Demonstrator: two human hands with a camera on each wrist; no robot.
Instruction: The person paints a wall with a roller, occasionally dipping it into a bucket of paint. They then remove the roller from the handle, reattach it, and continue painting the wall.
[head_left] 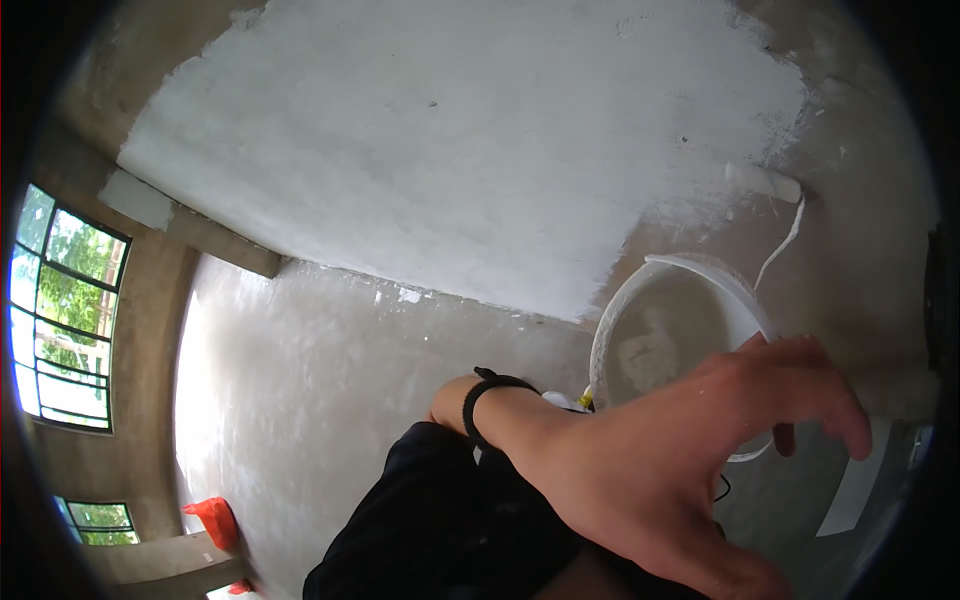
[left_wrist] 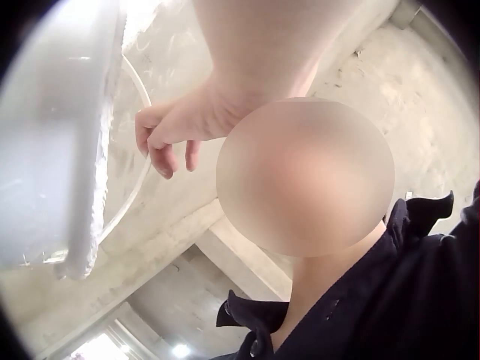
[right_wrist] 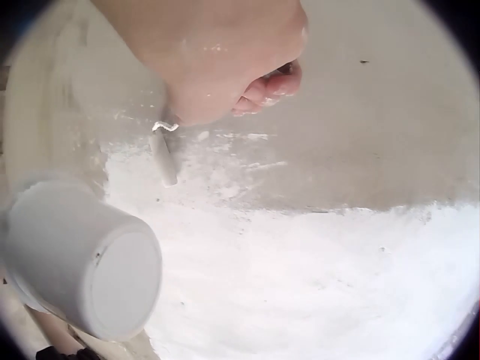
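My left hand [head_left: 690, 440] reaches across a white bucket [head_left: 604, 350]. Its bent fingers hook around the thin bucket handle [left_wrist: 135, 195], which rises from the rim in the left wrist view; the thumb stands apart. Whitish material [head_left: 650, 355] shows in the bucket's bottom. My right hand [right_wrist: 232, 64], flecked with white, is curled in a fist and grips a paint roller [right_wrist: 163, 159]. The roller's thin white-coated frame leads to the hand, while its handle is hidden there. The roller sleeve lies at the ragged margin of white paint; the head view hides the right hand.
White paint [head_left: 450, 130] covers a wide patch of wall, bordered by bare grey-brown surface [head_left: 860, 200]. Windows [head_left: 70, 300] stand at the left, above an orange bag [head_left: 215, 522]. Paint splashes [head_left: 410, 296] dot the floor beside the wall.
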